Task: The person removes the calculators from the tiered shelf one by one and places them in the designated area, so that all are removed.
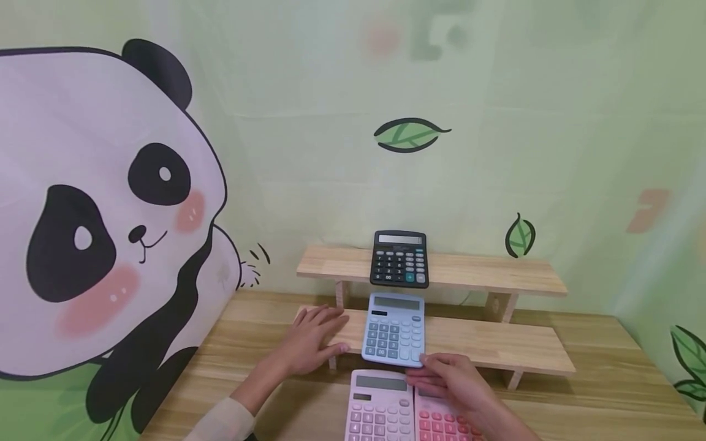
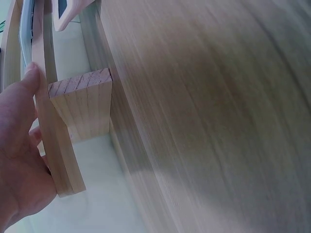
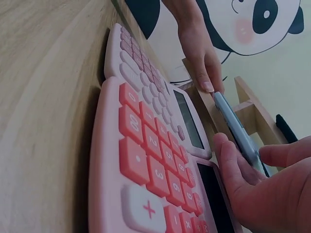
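Observation:
A light blue calculator lies face up, tilted towards me, on the lower wooden shelf, its bottom end over the front edge. My right hand pinches its lower right corner, thumb on top and fingers underneath, as the right wrist view also shows. My left hand rests on the shelf's left end, fingers stretched out flat, thumb near the front edge beside the calculator. Below, a lilac calculator and a pink calculator with red keys lie side by side; in the head view my right hand partly covers the pink one.
A black calculator leans on the upper wooden shelf, behind the blue one. Both shelves stand on short wooden legs on a wood-grain table. Behind hangs a pale green backdrop with a painted panda and leaves.

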The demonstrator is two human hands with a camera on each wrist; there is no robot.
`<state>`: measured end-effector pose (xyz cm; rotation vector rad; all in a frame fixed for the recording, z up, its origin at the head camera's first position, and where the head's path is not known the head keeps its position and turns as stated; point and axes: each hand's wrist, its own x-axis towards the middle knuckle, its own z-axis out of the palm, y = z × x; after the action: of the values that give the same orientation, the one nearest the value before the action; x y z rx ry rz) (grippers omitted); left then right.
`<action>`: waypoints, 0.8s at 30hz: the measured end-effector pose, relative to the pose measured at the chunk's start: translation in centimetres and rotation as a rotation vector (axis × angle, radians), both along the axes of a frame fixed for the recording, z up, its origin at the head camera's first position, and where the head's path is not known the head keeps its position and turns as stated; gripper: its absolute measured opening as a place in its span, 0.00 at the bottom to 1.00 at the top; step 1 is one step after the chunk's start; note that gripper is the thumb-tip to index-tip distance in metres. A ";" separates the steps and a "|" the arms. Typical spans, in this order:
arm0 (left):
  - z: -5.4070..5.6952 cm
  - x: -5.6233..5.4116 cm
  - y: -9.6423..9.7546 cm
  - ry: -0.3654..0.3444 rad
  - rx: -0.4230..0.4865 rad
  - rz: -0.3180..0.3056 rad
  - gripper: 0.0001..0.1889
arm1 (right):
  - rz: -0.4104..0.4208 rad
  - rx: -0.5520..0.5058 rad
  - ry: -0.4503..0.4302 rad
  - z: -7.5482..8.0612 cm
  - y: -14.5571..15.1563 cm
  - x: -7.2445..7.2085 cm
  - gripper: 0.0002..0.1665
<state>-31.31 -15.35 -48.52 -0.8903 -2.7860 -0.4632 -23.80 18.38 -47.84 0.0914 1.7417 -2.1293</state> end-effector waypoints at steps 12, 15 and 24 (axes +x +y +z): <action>-0.1 0.1 0.0 0.006 -0.007 0.002 0.36 | -0.047 -0.016 0.001 -0.5 0.9 0.9 0.24; -0.1 0.1 0.1 0.008 -0.005 0.008 0.36 | -0.039 -0.016 -0.008 -0.7 1.8 1.5 0.22; -0.1 0.0 0.2 0.016 -0.003 0.001 0.35 | -0.019 -0.069 -0.015 -1.0 3.3 2.4 0.17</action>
<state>-31.35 -15.17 -48.63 -0.8886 -2.7734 -0.4499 -21.43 21.65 -48.84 0.1051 1.6635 -2.1945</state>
